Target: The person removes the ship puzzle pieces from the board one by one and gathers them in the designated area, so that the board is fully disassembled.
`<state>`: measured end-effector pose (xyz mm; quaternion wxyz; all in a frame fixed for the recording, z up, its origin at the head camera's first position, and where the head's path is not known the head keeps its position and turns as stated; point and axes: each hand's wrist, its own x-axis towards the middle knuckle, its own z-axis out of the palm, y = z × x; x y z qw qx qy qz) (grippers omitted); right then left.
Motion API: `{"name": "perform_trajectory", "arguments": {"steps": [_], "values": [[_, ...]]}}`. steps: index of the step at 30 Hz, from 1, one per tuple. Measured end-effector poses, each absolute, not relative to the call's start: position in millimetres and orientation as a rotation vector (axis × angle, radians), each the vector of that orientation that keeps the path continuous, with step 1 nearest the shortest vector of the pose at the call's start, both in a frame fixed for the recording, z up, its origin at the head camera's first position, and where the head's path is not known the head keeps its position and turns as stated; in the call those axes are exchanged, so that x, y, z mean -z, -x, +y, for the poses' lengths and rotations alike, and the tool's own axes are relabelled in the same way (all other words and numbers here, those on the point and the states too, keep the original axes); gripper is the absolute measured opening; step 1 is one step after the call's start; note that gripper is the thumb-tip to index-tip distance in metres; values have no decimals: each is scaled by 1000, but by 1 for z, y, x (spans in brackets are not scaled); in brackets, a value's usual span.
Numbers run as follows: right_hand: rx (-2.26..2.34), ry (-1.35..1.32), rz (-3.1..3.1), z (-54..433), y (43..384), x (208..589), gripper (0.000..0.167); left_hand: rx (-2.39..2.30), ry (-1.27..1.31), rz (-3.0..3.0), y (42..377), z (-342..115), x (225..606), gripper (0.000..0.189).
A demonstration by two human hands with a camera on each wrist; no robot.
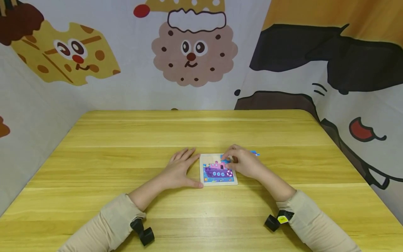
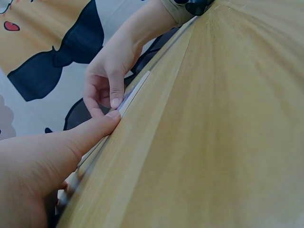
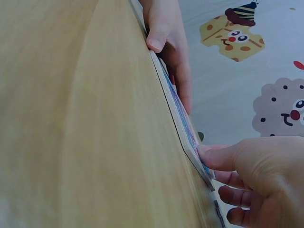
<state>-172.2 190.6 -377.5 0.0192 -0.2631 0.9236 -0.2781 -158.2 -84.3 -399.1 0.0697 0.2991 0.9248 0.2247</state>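
The left hand (image 1: 180, 172) is spread wide and holds nothing between its fingers; its thumb touches the near left corner of the puzzle board (image 1: 201, 172), and its forefinger reaches the far left corner. The board lies flat on the table (image 1: 204, 213), just to the right of this hand's palm, between the two hands. The right hand (image 1: 245, 162) has its thumb and forefinger bent toward each other, with only a small gap, and they pinch a blue piece (image 1: 225, 161) over the far right part of the board. Just beyond the right hand's knuckles lies a loose piece (image 1: 255, 153).

The right fingers cover much of the blue piece, so its outline cannot be made out. The loose piece is partly hidden by the same hand. In both wrist views the board is seen nearly edge-on, and its picture is hard to read.
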Motion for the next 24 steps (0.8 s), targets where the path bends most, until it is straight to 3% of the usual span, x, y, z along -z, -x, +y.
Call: {"name": "perform_trajectory", "arguments": {"steps": [6, 24], "values": [[841, 740, 2903, 190, 171, 378, 41, -687, -897, 2772, 158, -85, 399, 109], [966, 752, 2895, 192, 168, 382, 36, -681, -898, 2774, 158, -85, 400, 109]]}}
